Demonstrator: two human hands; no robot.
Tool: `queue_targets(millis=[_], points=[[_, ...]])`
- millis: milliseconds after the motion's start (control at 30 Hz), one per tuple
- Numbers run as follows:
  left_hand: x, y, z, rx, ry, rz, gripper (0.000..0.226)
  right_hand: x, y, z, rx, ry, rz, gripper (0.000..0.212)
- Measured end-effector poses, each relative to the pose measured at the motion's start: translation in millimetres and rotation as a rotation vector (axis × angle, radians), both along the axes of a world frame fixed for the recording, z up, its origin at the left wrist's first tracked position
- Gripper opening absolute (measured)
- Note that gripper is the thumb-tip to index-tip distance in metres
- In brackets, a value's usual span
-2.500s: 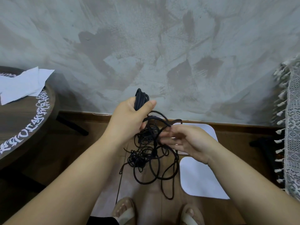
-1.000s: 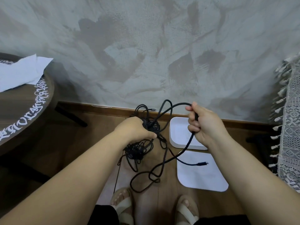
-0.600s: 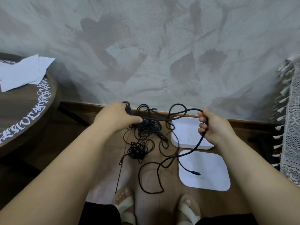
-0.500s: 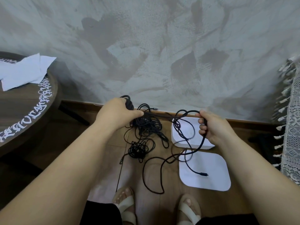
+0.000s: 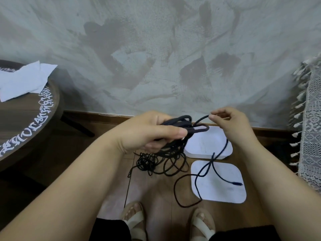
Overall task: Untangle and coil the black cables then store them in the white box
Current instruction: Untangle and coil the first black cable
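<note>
My left hand (image 5: 147,133) grips a bundle of black cable loops (image 5: 184,126) in front of me, thumb across them. My right hand (image 5: 232,126) pinches one strand (image 5: 201,119) of the same cable at its fingertips, just right of the bundle. From there the strand hangs down over the white box (image 5: 208,143) and its flat white lid (image 5: 218,185), ending in a plug (image 5: 237,183) on the lid. A thinner tangle of cable (image 5: 147,162) dangles below my left hand to the wooden floor.
A round dark table (image 5: 26,119) with white lettering and white paper (image 5: 22,80) on it stands at the left. A grey wall runs close ahead. A lace cloth with tassels (image 5: 311,129) hangs at the right. My sandalled feet (image 5: 135,220) are below.
My hands have come closer together. The left hand has gathered more loops into its grip, and the right hand has gone from a full grip on the cable to a fingertip pinch near the bundle.
</note>
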State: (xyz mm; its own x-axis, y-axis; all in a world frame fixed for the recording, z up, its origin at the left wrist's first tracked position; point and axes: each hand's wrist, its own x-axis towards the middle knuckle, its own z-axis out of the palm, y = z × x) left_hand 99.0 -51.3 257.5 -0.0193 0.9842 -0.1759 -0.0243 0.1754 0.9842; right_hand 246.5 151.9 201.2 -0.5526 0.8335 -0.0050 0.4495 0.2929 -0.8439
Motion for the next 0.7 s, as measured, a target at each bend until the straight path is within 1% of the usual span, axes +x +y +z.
queue_targets(millis=[67,100,167,200,267,300,333,367,433,533,567,600,700], points=[[9,6,-1,0.04,-0.055,-0.004,0.036,-5,-5,-4,0.056,-0.036,0.02,0.009],[13,9,-1,0.065,-0.089,0.016,0.033,-8,-8,-7,0.061,-0.059,0.031,0.008],[17,14,-1,0.103,-0.164,0.117,0.028,-14,-17,-12,-0.023,-0.107,0.078,0.003],[16,16,-1,0.111,-0.195,0.188,0.028,-16,-21,-14,-0.122,-0.112,0.118,0.002],[13,17,-2,0.124,-0.244,0.317,0.028,-19,-29,-16,-0.393,-0.088,0.208,0.013],[11,17,-3,0.129,-0.268,0.356,0.028,-19,-32,-16,-0.493,-0.082,0.269,0.019],[9,17,-3,0.131,-0.293,0.375,0.028,-19,-35,-18,-0.545,-0.079,0.329,0.025],[8,17,-3,0.135,-0.317,0.375,0.028,-20,-38,-21,-0.577,-0.07,0.373,0.032],[7,18,-2,0.143,-0.36,0.359,0.029,-25,-44,-27,-0.596,-0.037,0.392,0.045],[7,21,-3,0.155,-0.407,0.359,0.029,-34,-58,-37,-0.608,0.01,0.405,0.075],[7,21,-3,0.165,-0.439,0.358,0.029,-37,-63,-44,-0.627,0.013,0.422,0.075],[6,20,-2,0.179,-0.477,0.358,0.031,-40,-67,-50,-0.659,0.0,0.451,0.067],[3,18,3,0.218,-0.548,0.435,0.033,-40,-82,-53,-0.727,-0.171,0.618,0.018]])
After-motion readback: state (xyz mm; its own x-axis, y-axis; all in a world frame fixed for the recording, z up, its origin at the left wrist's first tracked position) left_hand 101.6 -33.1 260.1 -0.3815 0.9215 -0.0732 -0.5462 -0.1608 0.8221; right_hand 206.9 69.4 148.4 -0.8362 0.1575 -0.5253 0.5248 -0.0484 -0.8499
